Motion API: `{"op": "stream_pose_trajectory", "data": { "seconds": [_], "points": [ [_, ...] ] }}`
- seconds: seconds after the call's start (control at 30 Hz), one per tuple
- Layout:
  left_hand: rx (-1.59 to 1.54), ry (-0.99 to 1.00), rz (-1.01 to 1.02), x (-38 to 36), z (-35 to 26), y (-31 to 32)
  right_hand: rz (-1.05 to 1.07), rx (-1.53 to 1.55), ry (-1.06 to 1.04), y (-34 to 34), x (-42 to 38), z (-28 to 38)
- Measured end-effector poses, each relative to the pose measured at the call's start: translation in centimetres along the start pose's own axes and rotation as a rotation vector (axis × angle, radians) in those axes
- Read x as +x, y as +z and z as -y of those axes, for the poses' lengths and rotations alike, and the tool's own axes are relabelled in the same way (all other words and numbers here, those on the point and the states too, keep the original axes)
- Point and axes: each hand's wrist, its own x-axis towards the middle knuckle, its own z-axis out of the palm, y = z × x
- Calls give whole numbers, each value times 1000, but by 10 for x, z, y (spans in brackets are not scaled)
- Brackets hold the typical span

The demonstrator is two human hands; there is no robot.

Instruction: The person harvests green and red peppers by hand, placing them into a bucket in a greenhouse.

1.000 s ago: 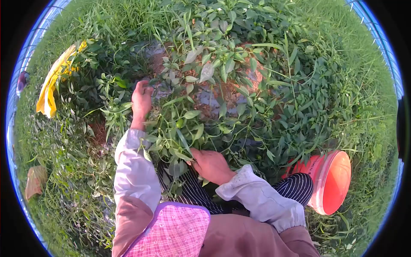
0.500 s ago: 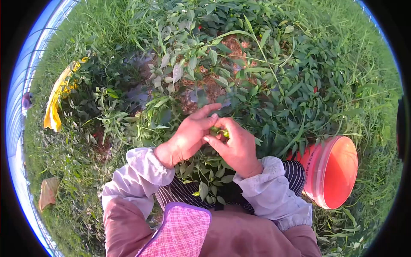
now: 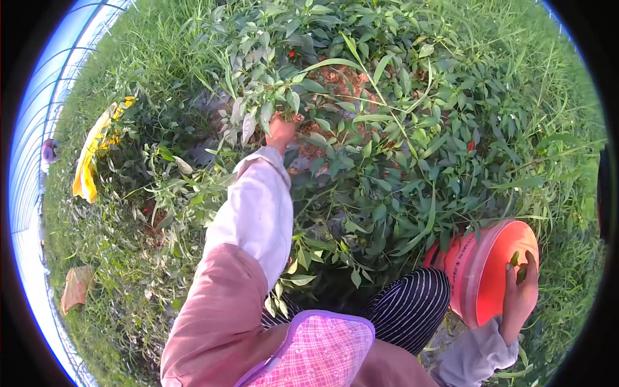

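My left hand (image 3: 281,133) reaches forward into the pepper plants (image 3: 412,174). Leaves cover its fingers, so whatever they touch is hidden. At the mouth of a tilted red-orange bucket (image 3: 469,277) on the right is my right hand (image 3: 521,295), its fingers pointing up. A small green pepper (image 3: 521,274) shows between those fingers, against the bucket's bright inside. Pale sleeve covers (image 3: 248,206) wrap both forearms.
A yellow cloth or bag (image 3: 93,155) hangs on the plants at left. Below it a brownish scrap (image 3: 76,288) lies in the grass. Red peppers (image 3: 471,146) dot the foliage. A greenhouse wall (image 3: 39,129) curves along the left edge.
My hands were together around a green pepper in front of me. Now they are apart: the left has gone forward into the leaves, the right across to the bucket with green pepper.
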Motion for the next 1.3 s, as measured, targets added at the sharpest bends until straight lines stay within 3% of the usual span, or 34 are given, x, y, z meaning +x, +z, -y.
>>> {"op": "stream_pose_trajectory", "data": {
  "seconds": [0.07,0.1,0.17,0.23,0.27,0.3,0.37,0.43,0.5,0.53,0.63,0.67,0.73,0.77,0.87,0.9,0.97,1.03,1.1,1.13,1.17,1.23,1.27,1.3],
  "points": [
    [62,9,44,14,25,40,-192,-411,-129,-1,-13,-38],
    [84,96,71,27,48,69,-193,-410,-131,0,-17,-47],
    [115,179,103,23,54,65,-98,-8,164,5,-26,-59],
    [-105,199,181,-3,26,10,-46,191,166,17,-26,-54],
    [-159,54,204,3,31,0,-14,277,118,23,-23,-32],
    [-213,117,199,1,35,-15,20,364,67,29,-19,-8],
    [-407,239,-68,8,69,-19,-4,402,-49,48,-10,31],
    [-811,137,-24,-42,33,-75,66,509,-287,65,-2,67],
    [-760,49,-66,-76,26,-103,138,589,-356,73,2,112],
    [-825,190,-34,-71,51,-95,198,645,-406,75,4,133],
    [-947,111,203,-106,69,-108,472,780,-503,100,8,181],
    [-952,99,199,-117,71,-112,563,899,-525,113,6,194],
    [-887,246,468,-140,72,-122,818,910,-475,140,6,213],
    [-894,231,474,-142,79,-120,852,993,-482,155,3,219],
    [-177,402,112,-127,105,-99,821,935,-574,179,-4,232],
    [-181,401,108,-128,94,-105,888,983,-474,185,-10,234],
    [540,205,401,-131,61,-123,954,1027,-374,189,-20,238],
    [546,217,405,-127,64,-117,893,1005,-432,187,-29,238],
    [320,337,362,-125,61,-115,876,1035,-437,185,-29,237],
    [53,270,489,-124,63,-122,872,1056,-410,183,-28,237],
    [51,272,490,-125,65,-129,873,1078,-384,181,-28,237],
    [-436,73,420,-129,74,-147,879,1112,-331,182,-25,237],
    [-790,89,514,-118,96,-150,836,1124,-326,185,-23,238],
    [-1078,-57,543,-128,98,-162,795,1137,-323,187,-22,240]
  ]
}}
